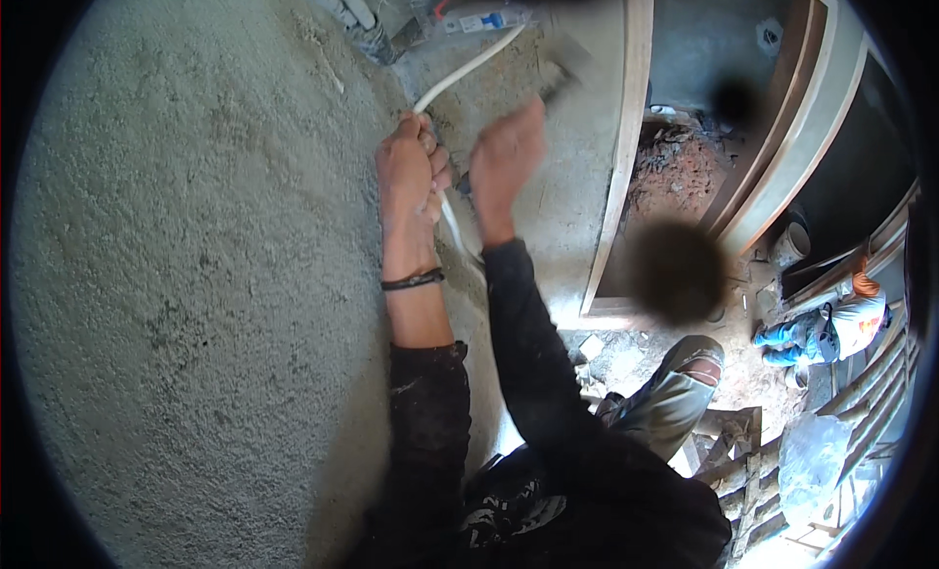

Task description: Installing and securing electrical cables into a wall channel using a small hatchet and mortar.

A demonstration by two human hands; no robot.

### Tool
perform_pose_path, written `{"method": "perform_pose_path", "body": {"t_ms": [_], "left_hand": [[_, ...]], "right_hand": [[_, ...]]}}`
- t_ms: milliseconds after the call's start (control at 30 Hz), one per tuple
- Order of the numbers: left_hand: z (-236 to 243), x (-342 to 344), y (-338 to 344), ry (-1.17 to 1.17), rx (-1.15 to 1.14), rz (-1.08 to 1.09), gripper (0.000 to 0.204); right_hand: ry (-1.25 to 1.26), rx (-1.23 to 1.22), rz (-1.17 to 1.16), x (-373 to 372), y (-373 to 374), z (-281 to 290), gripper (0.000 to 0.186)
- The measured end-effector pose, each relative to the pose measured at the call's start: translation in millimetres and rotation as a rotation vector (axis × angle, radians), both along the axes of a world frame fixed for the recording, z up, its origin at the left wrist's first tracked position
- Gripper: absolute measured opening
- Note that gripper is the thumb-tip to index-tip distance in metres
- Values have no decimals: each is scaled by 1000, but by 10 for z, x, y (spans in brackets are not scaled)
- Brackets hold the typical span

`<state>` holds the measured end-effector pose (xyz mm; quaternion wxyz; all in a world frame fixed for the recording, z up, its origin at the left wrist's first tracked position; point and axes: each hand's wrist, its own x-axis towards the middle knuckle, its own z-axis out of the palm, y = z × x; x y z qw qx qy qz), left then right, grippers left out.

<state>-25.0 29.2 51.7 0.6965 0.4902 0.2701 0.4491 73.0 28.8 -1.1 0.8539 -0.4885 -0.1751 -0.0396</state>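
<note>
Wall (196,236) crowds the left side, with more open room rightward to the door frame (626,129). Left hand (409,168) is clenched round the white tube (473,64) near that wall; right hand (507,156) is beside it, wrist bent, gripping some blurry tool (562,75).

Lower-right glare; wall (215,227) softly lit; right hand (507,160) motion-blurred; dark unfocused blobs (675,273); edges curved.

The cable (469,72) is running through the left hand (409,168), the right hand (507,163) is hovering just right of it, and the doorframe (634,80) is standing farther right.
</note>
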Motion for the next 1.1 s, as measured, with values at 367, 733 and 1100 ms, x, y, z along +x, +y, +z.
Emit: {"method": "perform_pose_path", "body": {"t_ms": [367,733,1100], "left_hand": [[34,-161,-27,-57,8,20,20],[36,4,-49,13,13,18,17],[92,-110,-34,-37,31,27,20]], "right_hand": [[47,-36,167,-56,-1,-18,49],[-135,126,-339,83,109,-30,52],[133,21,187,-153,29,105,42]]}}
